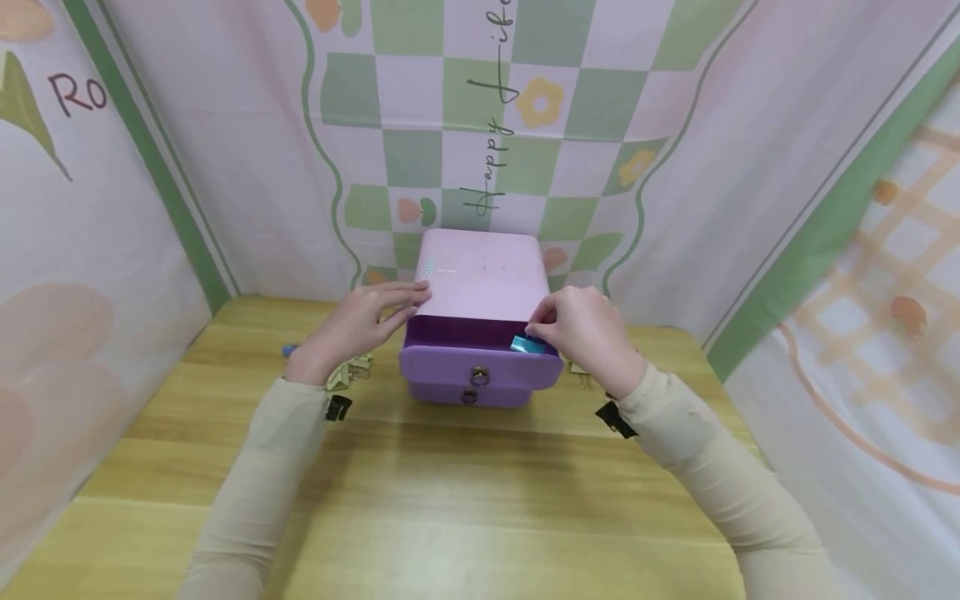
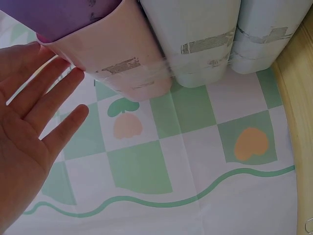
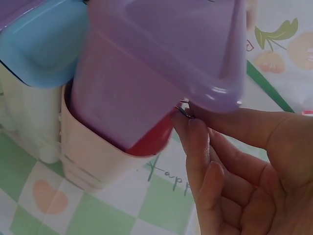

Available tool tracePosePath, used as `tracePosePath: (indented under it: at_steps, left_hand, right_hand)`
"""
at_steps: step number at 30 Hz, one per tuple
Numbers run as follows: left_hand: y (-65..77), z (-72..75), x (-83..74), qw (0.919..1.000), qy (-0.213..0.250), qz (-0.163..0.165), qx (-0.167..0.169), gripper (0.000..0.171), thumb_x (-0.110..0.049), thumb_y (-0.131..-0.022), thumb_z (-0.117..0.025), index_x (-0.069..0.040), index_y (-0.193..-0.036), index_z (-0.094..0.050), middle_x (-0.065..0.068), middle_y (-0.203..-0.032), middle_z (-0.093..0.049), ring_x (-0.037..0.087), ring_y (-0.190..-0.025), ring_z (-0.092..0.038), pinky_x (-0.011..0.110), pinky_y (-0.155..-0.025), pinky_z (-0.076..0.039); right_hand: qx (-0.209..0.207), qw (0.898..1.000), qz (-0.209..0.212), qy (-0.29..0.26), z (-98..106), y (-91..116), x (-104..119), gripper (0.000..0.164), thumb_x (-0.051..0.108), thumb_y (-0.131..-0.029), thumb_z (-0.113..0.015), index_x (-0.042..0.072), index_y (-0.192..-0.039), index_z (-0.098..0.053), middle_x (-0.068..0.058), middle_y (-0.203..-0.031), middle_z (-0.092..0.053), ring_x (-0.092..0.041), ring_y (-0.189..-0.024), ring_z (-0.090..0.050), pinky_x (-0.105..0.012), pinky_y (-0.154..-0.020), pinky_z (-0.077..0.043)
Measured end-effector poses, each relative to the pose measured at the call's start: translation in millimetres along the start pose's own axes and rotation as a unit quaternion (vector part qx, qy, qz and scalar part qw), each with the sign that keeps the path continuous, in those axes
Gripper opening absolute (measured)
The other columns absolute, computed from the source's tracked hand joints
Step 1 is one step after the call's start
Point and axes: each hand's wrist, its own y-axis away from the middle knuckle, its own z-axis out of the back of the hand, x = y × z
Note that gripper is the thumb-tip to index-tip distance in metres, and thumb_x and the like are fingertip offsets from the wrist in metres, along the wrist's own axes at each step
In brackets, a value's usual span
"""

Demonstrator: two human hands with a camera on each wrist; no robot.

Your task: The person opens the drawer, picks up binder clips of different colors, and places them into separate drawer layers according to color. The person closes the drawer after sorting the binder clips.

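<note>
A small drawer cabinet with a pink top [image 1: 483, 271] stands at the back of the table, its upper purple drawer [image 1: 442, 358] pulled out. My right hand [image 1: 588, 329] pinches a shiny blue binder clip [image 1: 528, 344] by its wire end [image 3: 184, 112], at the drawer's right corner. In the head view the clip shows inside the drawer opening; the right wrist view hides most of it behind the drawer. My left hand [image 1: 367, 321], fingers extended, touches the left edge of the pink top. In the left wrist view its fingertips [image 2: 77, 76] meet the pink casing.
Below the open drawer is another purple front with a ring pull [image 1: 469, 397]. Gold binder clips [image 1: 348, 372] lie left of the cabinet, beside a small blue item [image 1: 289, 350]. Another gold clip [image 1: 579, 372] lies on the right. A patterned cloth [image 1: 480, 100] hangs behind.
</note>
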Motion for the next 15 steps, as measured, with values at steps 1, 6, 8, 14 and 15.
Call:
tracePosePath:
  at_steps: [1,6,8,14,15]
  left_hand:
    - [-0.1,0.0,0.1,1.0,-0.001,0.0,0.0,0.033,-0.02,-0.096,-0.055,-0.017,-0.129,-0.058,-0.002,-0.139,-0.053,0.018,-0.129,-0.05,0.036,-0.108,-0.04]
    - [-0.1,-0.3,0.8,1.0,0.001,0.0,0.001,0.033,-0.021,-0.097,-0.055,-0.017,-0.13,-0.058,-0.002,-0.139,-0.053,0.018,-0.129,-0.05,0.036,-0.108,-0.04]
    - [0.5,-0.1,0.7,1.0,0.002,0.002,0.002,0.033,-0.02,-0.097,-0.055,-0.017,-0.129,-0.058,-0.002,-0.139,-0.053,0.018,-0.129,-0.05,0.036,-0.109,-0.04]
    - [-0.4,0.0,1.2,1.0,0.0,0.003,0.0,0.033,-0.02,-0.097,-0.054,-0.017,-0.13,-0.058,-0.002,-0.139,-0.053,0.018,-0.129,-0.05,0.036,-0.109,-0.04]
    - [-0.8,0.0,1.2,1.0,-0.001,0.003,0.0,0.033,-0.021,-0.097,-0.054,-0.017,-0.13,-0.058,-0.002,-0.139,-0.053,0.018,-0.129,-0.049,0.036,-0.109,-0.04]
  right_hand:
    - [0.004,1.0,-0.002,0.001,-1,-1,0,0.009,0.026,-0.079,-0.076,0.017,-0.079,-0.077,0.003,-0.078,-0.074,-0.015,-0.073,-0.068,-0.033,-0.059,-0.052]
    - [0.014,1.0,-0.014,0.0,-6,-4,-1,0.01,0.027,-0.079,-0.076,0.017,-0.081,-0.077,0.003,-0.079,-0.074,-0.017,-0.074,-0.068,-0.032,-0.056,-0.051]
    - [0.015,1.0,-0.017,-0.001,-7,-4,-1,0.01,0.027,-0.079,-0.076,0.017,-0.081,-0.077,0.002,-0.079,-0.074,-0.017,-0.073,-0.067,-0.03,-0.054,-0.05]
    - [0.011,1.0,-0.014,0.0,-11,-4,0,0.011,0.027,-0.079,-0.077,0.017,-0.079,-0.077,0.003,-0.077,-0.074,-0.015,-0.067,-0.066,-0.026,-0.049,-0.047]
    - [0.009,1.0,-0.012,0.0,-11,-4,0,0.01,0.027,-0.079,-0.077,0.017,-0.078,-0.077,0.003,-0.077,-0.073,-0.015,-0.066,-0.065,-0.026,-0.049,-0.047]
